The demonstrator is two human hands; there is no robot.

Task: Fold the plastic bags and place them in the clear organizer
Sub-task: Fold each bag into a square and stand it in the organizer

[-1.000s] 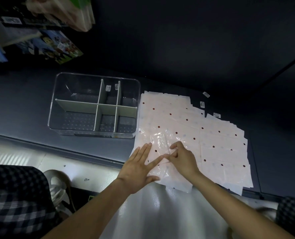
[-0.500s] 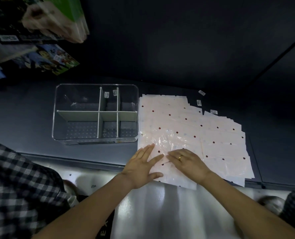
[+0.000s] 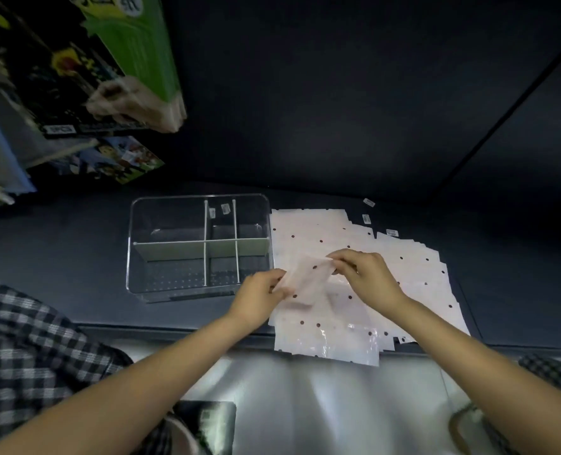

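My bags [image 3: 354, 310] are pale pink, dotted dark red-brown. The organizer [image 3: 161, 257] is clear with white dividers [image 3: 203, 246]. My shirt [image 3: 26, 349] is black-and-white check. The table [image 3: 59, 244] is dark grey-blue.

Folded bag [image 3: 306, 280] between both hands

Small shop or stockroom packing spot, by the look of it. Dark blue-grey bench [image 3: 59, 244] against a dark wall. Upper left, retail goods hang or stand in printed packaging: a green carton [image 3: 134, 44], a black box [image 3: 62, 93] with a white "5PCS"-type label, a cartoon-printed pack [image 3: 115, 159]. Small barcode-like stickers [image 3: 366, 219] lie loose on the bench. Lighting dim.
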